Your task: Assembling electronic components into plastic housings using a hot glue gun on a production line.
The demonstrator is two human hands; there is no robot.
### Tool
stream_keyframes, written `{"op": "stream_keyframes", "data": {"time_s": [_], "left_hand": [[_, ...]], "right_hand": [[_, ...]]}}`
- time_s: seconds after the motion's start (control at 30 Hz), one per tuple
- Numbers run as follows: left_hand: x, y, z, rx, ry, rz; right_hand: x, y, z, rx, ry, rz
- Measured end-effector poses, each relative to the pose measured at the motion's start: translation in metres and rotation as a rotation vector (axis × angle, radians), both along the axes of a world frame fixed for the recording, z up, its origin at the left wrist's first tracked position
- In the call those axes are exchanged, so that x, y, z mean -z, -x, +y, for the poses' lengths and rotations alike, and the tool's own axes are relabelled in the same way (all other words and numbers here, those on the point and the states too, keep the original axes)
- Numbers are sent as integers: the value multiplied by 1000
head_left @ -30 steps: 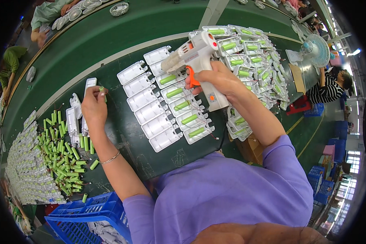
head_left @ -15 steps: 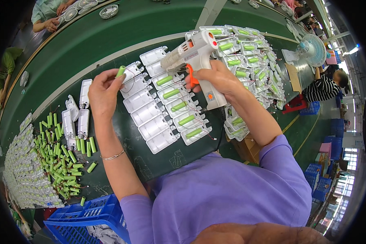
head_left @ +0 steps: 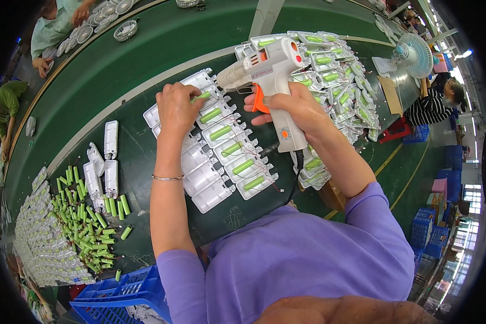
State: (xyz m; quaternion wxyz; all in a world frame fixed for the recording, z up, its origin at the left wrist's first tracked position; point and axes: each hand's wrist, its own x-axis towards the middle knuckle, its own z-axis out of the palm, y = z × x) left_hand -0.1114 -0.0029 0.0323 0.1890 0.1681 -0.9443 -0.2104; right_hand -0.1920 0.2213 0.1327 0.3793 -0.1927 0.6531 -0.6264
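Note:
My left hand is closed with its fingertips on a green cylindrical battery cell, which lies in a white plastic shell of the row in front of me. In my right hand is a white hot glue gun with an orange trigger; its nozzle points left, close above that cell. Below, several shells hold green cells, such as the shell with this cell. Beside them on the left runs a row of bare white shells, partly covered by my left forearm.
Loose green cells are heaped at the left beside stacked white parts. Filled shells pile up at the right. A blue crate stands at lower left, a fan at far right. Other people work across the belt and at the right.
My left hand has moved right, bringing the green battery cell down into a shell at the top of the row. The glue gun has shifted slightly right.

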Motion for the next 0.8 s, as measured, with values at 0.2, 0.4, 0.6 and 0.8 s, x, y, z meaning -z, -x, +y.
{"op": "stream_keyframes", "data": {"time_s": [0.2, 0.4, 0.6, 0.8], "left_hand": [[16, 9, 0, -6, 37, -21], [24, -3, -5, -65, 104, -21], [-15, -93, 1, -320, -152, 354], [2, -252, 17, -911, 3, 155]], "right_hand": [[1, -1, 1, -4, 0, -38], [11, 1, 2, -103, 80, -31], [-3, -5, 11, -82, 96, 21], [-5, -9, 9, -131, 115, 22]]}}
